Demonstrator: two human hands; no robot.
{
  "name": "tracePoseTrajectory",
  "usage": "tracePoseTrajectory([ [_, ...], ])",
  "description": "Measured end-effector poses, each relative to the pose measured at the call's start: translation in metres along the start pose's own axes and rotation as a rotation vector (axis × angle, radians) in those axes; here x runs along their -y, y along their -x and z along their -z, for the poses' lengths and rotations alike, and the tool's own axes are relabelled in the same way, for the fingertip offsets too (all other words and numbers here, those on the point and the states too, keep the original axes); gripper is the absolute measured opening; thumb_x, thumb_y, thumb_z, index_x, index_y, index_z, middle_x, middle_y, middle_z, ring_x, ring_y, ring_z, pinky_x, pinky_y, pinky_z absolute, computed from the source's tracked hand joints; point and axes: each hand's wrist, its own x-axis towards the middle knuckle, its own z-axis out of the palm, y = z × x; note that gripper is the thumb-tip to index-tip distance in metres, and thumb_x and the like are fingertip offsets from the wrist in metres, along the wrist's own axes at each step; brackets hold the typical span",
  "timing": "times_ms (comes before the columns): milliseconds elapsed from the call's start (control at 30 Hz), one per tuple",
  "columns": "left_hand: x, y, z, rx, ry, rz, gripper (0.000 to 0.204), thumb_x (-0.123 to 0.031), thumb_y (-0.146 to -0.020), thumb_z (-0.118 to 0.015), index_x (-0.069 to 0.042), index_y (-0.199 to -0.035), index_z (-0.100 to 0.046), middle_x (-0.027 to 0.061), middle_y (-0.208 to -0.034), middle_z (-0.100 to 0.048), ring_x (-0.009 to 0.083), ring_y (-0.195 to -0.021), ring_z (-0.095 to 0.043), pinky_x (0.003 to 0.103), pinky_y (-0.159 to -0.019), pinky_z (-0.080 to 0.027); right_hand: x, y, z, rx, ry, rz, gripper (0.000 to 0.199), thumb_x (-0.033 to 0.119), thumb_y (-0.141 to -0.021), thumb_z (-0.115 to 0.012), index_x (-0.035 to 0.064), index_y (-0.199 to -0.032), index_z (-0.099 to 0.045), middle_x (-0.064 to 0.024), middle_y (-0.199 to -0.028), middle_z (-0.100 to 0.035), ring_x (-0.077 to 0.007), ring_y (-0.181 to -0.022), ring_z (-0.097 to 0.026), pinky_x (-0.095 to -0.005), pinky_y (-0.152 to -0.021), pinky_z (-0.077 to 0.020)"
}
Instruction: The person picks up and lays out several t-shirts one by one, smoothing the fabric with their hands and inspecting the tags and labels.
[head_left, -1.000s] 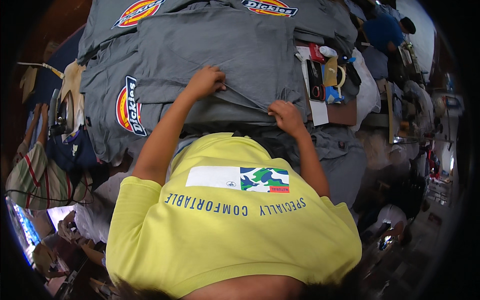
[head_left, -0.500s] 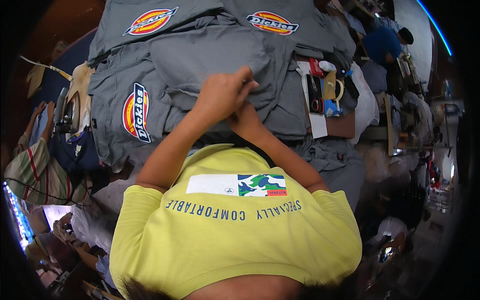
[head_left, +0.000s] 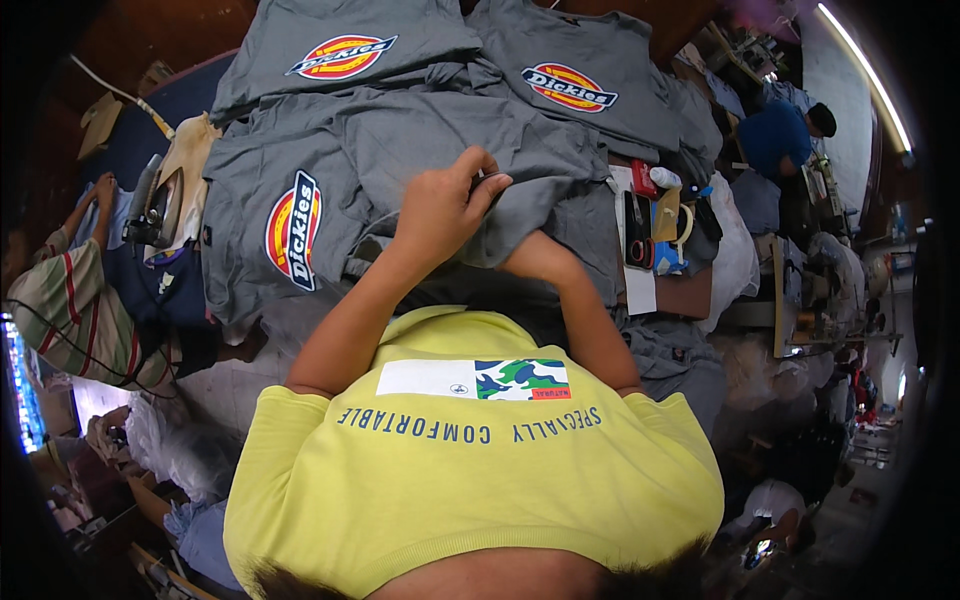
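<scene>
Grey T-shirts with a red, yellow and white badge print cover the table before me. The nearest grey T-shirt (head_left: pixel 390 140) lies bunched under my hands. My left hand (head_left: pixel 440 205) is over its raised cloth, thumb and forefinger pinched together; whatever they hold is too small to make out. Lower and to the right, my right hand (head_left: pixel 540 258) reaches under a lifted fold of the same shirt, which hides its fingers.
On the right a brown board (head_left: pixel 685 292) carries black-handled scissors (head_left: pixel 637 235), a tape roll (head_left: pixel 684 225) and a red box (head_left: pixel 642 178). At left an iron (head_left: pixel 165 205) rests on a tan cloth, near a co-worker's striped sleeve (head_left: pixel 80 300). More grey T-shirts (head_left: pixel 345 55) lie at the back.
My right hand has moved right, away from the left hand and under the cloth. A fold of the shirt now rises between them. The view has shifted slightly.
</scene>
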Motion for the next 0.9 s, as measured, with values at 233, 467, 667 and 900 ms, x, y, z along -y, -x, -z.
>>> tracePoseTrajectory([
  [233, 0.005, -0.015, 0.026, -0.17, 0.079, 0.112, 0.019, -0.022, -0.081, -0.061, -0.004, -0.086, -0.055, 0.0076, -0.056, -0.053, 0.0093, -0.046, -0.043, 0.025, -0.045, -0.034, -0.07, 0.027, 0.022, -0.844, -1.115, -0.212, 0.023, 0.016, -0.089, -0.045, 0.0022, -0.104, -0.055, -0.0106, -0.098, -0.06, -0.0198, -0.076, -0.062, -0.0295, -0.062, -0.0512],
  [467, -0.008, -0.012, -0.026, 0.007, 0.006, -0.048, 0.02, -0.025, -0.083, -0.058, -0.005, -0.085, -0.052, 0.0131, -0.058, -0.056, 0.029, -0.05, -0.056, 0.035, -0.045, -0.04, 0.007, 0.031, -0.017, -0.167, -0.822, -0.033, 0.029, 0.018, -0.088, -0.05, -0.0028, -0.107, -0.052, -0.0131, -0.094, -0.059, -0.0161, -0.086, -0.057, -0.0269, -0.074, -0.0447],
  [667, -0.072, 0.018, 0.013, 0.721, 0.704, 0.069, 0.018, -0.019, -0.081, -0.061, -0.003, -0.083, -0.052, 0.0057, -0.065, -0.053, 0.0135, -0.06, -0.051, 0.027, -0.057, -0.039, -0.009, -0.006, -0.002, -0.538, -0.817, -0.014, 0.066, 0.013, -0.077, -0.064, -0.0009, -0.13, -0.027, -0.0217, -0.127, -0.038, -0.0293, -0.118, -0.038, -0.0388, -0.097, -0.0305],
  [900, -0.04, 0.01, 0.047, 0.002, -0.25, -0.237, 0.025, -0.018, -0.075, -0.066, -0.002, -0.091, -0.057, 0.0065, -0.079, -0.058, 0.0159, -0.072, -0.054, 0.029, -0.068, -0.042, 0.0, -0.028, 0.069, -0.72, -1.012, 0.175, 0.071, 0.012, -0.076, -0.065, 0.0001, -0.132, -0.023, -0.0213, -0.129, -0.034, -0.0293, -0.12, -0.035, -0.0387, -0.099, -0.028],
])
